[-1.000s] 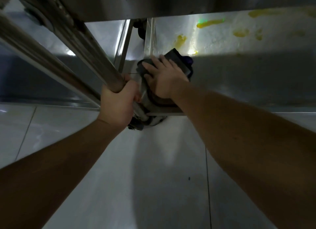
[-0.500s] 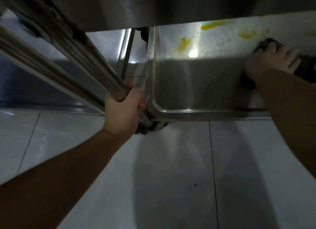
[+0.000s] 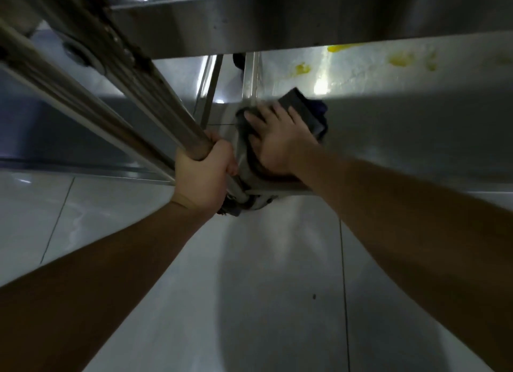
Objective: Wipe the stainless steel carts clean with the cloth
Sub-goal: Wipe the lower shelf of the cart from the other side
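Pressing the dark grey folded cloth flat with open fingers on the near left corner of the steel cart's lower shelf, the right hand is nearer to the yellow stains, which lie farther back and right, while the left hand is clenched around the round steel cart post.

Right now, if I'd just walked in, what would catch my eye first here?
Probably the yellow smears glaring on the lit back part of the cart's lower shelf. Next, the right hand pressing a dark cloth flat at the shelf's near-left corner, well short of those smears. Beside it, the left hand is wrapped around the slanted steel cart post.
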### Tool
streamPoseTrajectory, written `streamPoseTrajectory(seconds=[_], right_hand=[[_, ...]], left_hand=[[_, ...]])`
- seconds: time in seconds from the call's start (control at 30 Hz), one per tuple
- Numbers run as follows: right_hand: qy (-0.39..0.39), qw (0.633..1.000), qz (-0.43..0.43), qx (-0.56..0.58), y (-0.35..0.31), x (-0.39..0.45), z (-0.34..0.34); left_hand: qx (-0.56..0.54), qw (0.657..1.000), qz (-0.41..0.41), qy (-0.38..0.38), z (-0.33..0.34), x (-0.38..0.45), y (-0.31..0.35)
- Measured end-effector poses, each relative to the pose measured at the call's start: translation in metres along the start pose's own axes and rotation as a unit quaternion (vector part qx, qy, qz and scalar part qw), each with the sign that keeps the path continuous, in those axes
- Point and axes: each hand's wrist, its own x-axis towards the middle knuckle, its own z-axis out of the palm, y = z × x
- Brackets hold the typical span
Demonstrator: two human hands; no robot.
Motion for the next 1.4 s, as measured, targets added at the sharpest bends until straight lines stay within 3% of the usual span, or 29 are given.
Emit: streamPoseTrajectory(seconds=[0.17, 0.27, 0.37, 0.5, 0.57, 0.67, 0.7, 0.77, 0.83, 1.0, 1.13, 1.4], right_hand=[[-0.026, 0.997, -0.073, 0.002, 0.006, -0.084, 0.024], [-0.026, 0.998, -0.054, -0.011, 0.045, -0.112, 0.015], [-0.023, 0.997, -0.031, -0.063, 0.093, -0.142, 0.007], [-0.037, 0.998, 0.013, -0.056, 0.153, -0.175, -0.006], [-0.056, 0.995, 0.017, -0.076, 0.172, -0.181, -0.010], [-0.078, 0.994, 0.013, -0.074, 0.177, -0.178, -0.014], [-0.080, 0.994, 0.008, -0.077, 0.177, -0.176, -0.015], [-0.085, 0.990, -0.021, -0.107, 0.180, -0.172, -0.014], [-0.090, 0.985, -0.060, -0.136, 0.187, -0.170, -0.014], [-0.053, 0.995, -0.048, -0.073, 0.187, -0.177, -0.015], [-0.023, 0.999, -0.023, -0.016, 0.183, -0.186, -0.012], [0.009, 0.999, 0.038, -0.016, 0.259, -0.236, -0.017]], left_hand=[[0.000, 1.000, -0.006, 0.010, 0.002, -0.003, 0.004], [0.006, 0.999, -0.032, 0.010, -0.001, -0.006, 0.006], [0.081, 0.995, -0.046, 0.029, -0.003, -0.010, 0.005], [0.156, 0.974, -0.149, 0.068, -0.003, -0.017, 0.002], [0.246, 0.941, -0.230, 0.031, -0.007, -0.026, -0.004], [0.375, 0.816, -0.425, -0.117, -0.006, -0.055, -0.013], [0.404, 0.778, -0.450, -0.169, -0.001, -0.064, -0.015], [0.471, 0.735, -0.409, -0.264, 0.020, -0.075, -0.017], [0.523, 0.725, -0.326, -0.308, 0.050, -0.079, -0.012], [0.511, 0.787, -0.163, -0.305, 0.109, -0.080, 0.001], [0.524, 0.814, -0.044, -0.245, 0.159, -0.059, 0.002], [0.488, 0.851, 0.022, -0.193, 0.253, -0.036, -0.015]])
